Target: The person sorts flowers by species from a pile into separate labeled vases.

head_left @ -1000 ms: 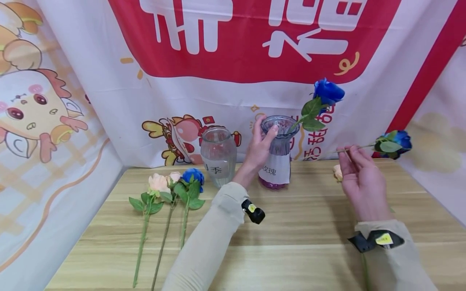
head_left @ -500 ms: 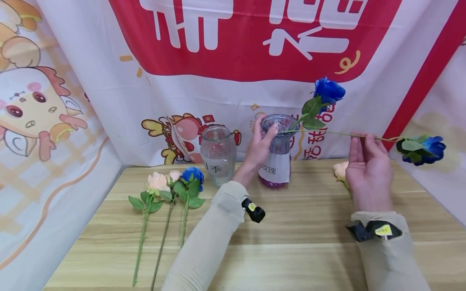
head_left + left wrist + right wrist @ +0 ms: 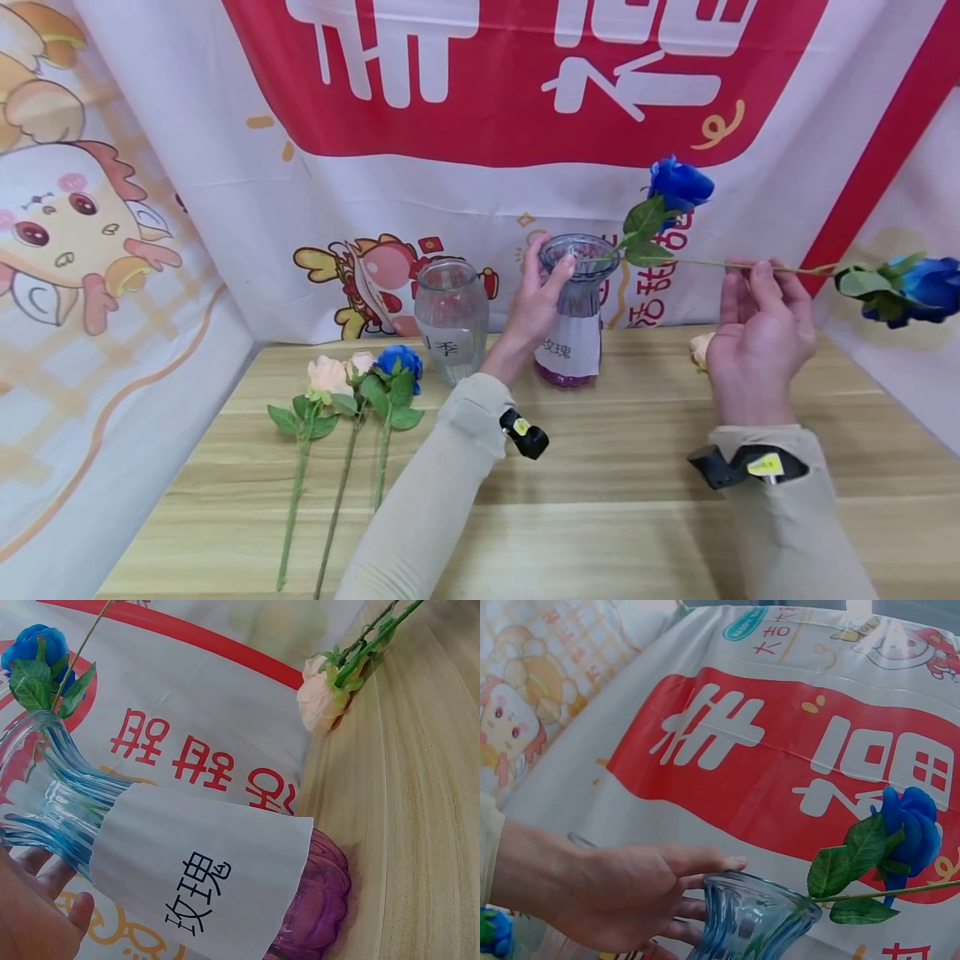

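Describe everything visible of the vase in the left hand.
The vase looks like ribbed glass, bluish above, purple at its base, with a flared rim and white label. It stands upright on the table. The left hand grips its rim and neck; a blue rose leans inside, and a second rose reaches its mouth stem-first.

Blue rose (image 3: 918, 287) between right fingers (image 3: 732, 298)

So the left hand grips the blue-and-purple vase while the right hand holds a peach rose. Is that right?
Not quite. The right hand holds a blue rose, not a peach one, as the head view shows. The rest is correct: the left hand grips the blue-and-purple vase.
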The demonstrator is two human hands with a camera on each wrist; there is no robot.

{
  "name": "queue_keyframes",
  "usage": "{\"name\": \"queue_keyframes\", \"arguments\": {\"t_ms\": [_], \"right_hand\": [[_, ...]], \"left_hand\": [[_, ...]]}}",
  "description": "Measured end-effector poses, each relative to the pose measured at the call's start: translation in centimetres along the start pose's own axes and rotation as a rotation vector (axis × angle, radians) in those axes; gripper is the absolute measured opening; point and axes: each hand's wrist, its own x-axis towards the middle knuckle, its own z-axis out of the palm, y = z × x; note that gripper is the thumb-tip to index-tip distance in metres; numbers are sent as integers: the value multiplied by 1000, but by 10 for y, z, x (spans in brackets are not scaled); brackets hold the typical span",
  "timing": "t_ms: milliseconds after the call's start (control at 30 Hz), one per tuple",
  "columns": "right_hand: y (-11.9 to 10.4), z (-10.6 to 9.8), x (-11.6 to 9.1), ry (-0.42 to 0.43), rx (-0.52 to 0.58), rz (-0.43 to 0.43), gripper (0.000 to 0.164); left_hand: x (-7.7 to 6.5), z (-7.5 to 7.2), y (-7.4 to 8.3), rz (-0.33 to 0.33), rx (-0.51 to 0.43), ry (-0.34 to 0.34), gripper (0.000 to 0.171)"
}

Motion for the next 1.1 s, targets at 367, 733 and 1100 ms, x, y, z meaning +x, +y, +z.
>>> {"name": "queue_keyframes", "arguments": {"t_ms": [367,733,1100], "right_hand": [[35,21,0,-26,-155,-169,32],[41,32,3,-46,-288,-285,26],[76,39,4,-92,-417,-295,23]], "left_hand": [[0,1,-2,2,-6,5,66],[0,3,0,15,6,4,65],[0,1,-1,8,38,4,65]]}}
